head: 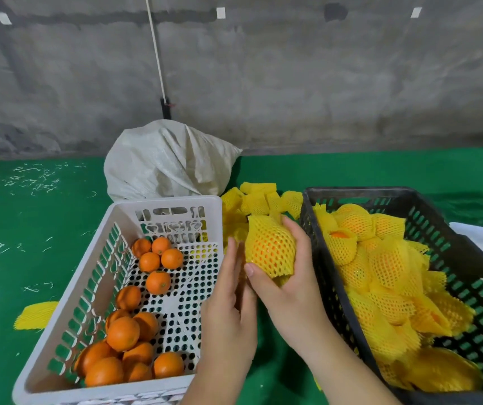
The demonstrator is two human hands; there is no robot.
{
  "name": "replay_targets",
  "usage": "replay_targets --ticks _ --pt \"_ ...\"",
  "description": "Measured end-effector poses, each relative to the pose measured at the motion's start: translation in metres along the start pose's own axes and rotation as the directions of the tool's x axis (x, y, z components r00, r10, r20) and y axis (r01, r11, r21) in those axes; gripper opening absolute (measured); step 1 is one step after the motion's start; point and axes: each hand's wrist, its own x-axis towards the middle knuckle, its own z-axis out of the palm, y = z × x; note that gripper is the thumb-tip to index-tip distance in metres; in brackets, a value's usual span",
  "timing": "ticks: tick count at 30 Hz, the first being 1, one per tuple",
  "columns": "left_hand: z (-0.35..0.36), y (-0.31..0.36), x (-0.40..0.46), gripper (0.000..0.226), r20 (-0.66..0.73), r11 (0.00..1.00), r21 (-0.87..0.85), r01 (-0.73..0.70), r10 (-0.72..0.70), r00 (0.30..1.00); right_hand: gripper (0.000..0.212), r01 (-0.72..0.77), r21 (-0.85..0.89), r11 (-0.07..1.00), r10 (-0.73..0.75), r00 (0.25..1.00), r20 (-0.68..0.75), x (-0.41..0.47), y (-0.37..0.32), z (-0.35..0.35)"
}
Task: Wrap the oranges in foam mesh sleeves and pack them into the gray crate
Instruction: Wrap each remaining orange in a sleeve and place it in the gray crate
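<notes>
My right hand (290,276) grips an orange wrapped in a yellow foam mesh sleeve (271,248), held between the two crates. My left hand (230,302) is beside it with straight fingers touching the sleeve's left side. A white crate (67,331) on the left holds several bare oranges (123,333). The dark gray crate (330,290) on the right holds several wrapped oranges (386,267). A pile of empty yellow sleeves (259,198) lies behind my hands.
A white woven sack (164,159) stands behind the white crate. One loose yellow sleeve (34,315) lies on the green cloth (15,229) to the left. A concrete wall with a white cord (155,48) is at the back.
</notes>
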Motion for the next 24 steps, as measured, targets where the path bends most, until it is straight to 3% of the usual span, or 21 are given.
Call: replay_targets --ticks 4,8,10,12,14,16,18,21,24 --pt "0.017 0.001 -0.001 0.080 0.122 0.993 0.103 -0.066 0.054 0.991 0.075 -0.176 0.252 0.952 0.196 0.979 -0.057 0.008 0.008 -0.010" --pt "0.008 -0.011 0.004 0.058 0.309 0.985 0.136 -0.103 0.057 0.949 0.073 -0.236 0.249 0.939 0.280 0.947 -0.157 0.019 0.021 -0.045" --pt "-0.011 -0.030 0.015 0.040 0.241 0.981 0.190 -0.033 -0.014 0.970 0.075 -0.234 0.133 0.963 0.263 0.927 -0.268 0.025 0.032 -0.079" --pt "-0.035 -0.055 0.032 0.036 0.132 0.966 0.235 0.112 -0.146 0.981 0.083 -0.233 -0.156 0.960 0.158 0.909 -0.386 0.030 0.042 -0.118" --pt "-0.055 -0.087 0.048 0.037 0.097 0.921 0.301 0.247 -0.287 0.953 0.085 -0.296 -0.445 0.845 0.120 0.917 -0.381 0.032 0.061 -0.151" --pt "-0.068 -0.121 0.058 0.048 0.134 0.827 0.465 0.314 -0.417 0.899 0.079 -0.357 -0.671 0.650 0.265 0.934 -0.240 0.031 0.081 -0.159" --pt "-0.074 -0.150 0.063 0.061 0.205 0.710 0.621 0.332 -0.556 0.805 0.065 -0.275 -0.829 0.487 0.347 0.932 -0.106 0.028 0.094 -0.149" --pt "-0.073 -0.171 0.067 0.072 0.273 0.502 0.832 0.237 -0.742 0.612 0.053 -0.225 -0.870 0.438 0.290 0.952 -0.100 0.025 0.093 -0.139" --pt "-0.073 -0.179 0.064 0.079 0.262 0.338 0.938 0.077 -0.836 0.482 0.044 -0.287 -0.863 0.415 0.342 0.929 -0.144 0.027 0.072 -0.147"
